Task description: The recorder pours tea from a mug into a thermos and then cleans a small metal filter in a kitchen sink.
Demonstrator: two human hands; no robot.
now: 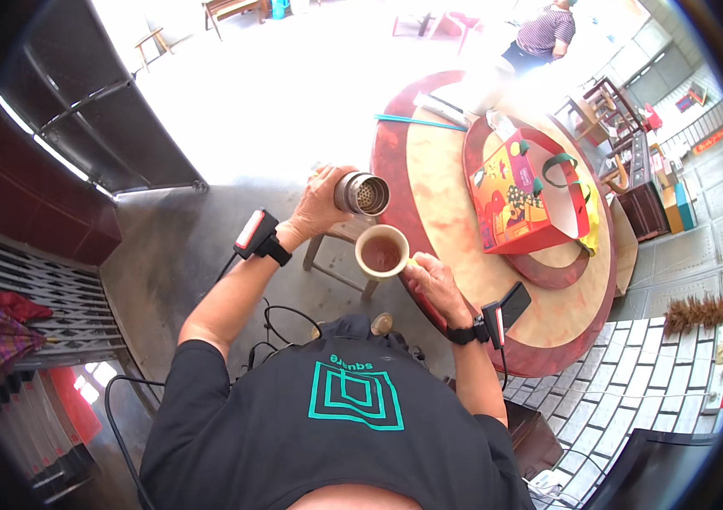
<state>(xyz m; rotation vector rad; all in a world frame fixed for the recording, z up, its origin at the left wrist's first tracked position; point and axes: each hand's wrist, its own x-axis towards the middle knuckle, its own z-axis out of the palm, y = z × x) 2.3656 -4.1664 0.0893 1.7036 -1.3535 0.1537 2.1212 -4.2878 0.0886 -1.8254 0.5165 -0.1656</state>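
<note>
My left hand (323, 199) is wrapped around a metal vacuum flask (350, 191), which is tilted so its mouth faces me. A perforated strainer (369, 194) shows inside the flask's neck. Just below it, my right hand (433, 280) grips the handle of a pale mug (362, 268). Reddish-brown liquid (382, 254) stands in the mug, a little under the rim. Flask and mug are close together beside the table's left edge, above a wooden stool (311, 254). No stream of liquid is visible between them.
On the round table (441, 210) stand a red gift bag (503, 204) and blue-green chopsticks (418, 120). A dark phone (514, 305) appears near my right wrist. A person (543, 35) is beyond the table. Dark metal door panels (87, 121) rise at left; cables hang from both wrist devices.
</note>
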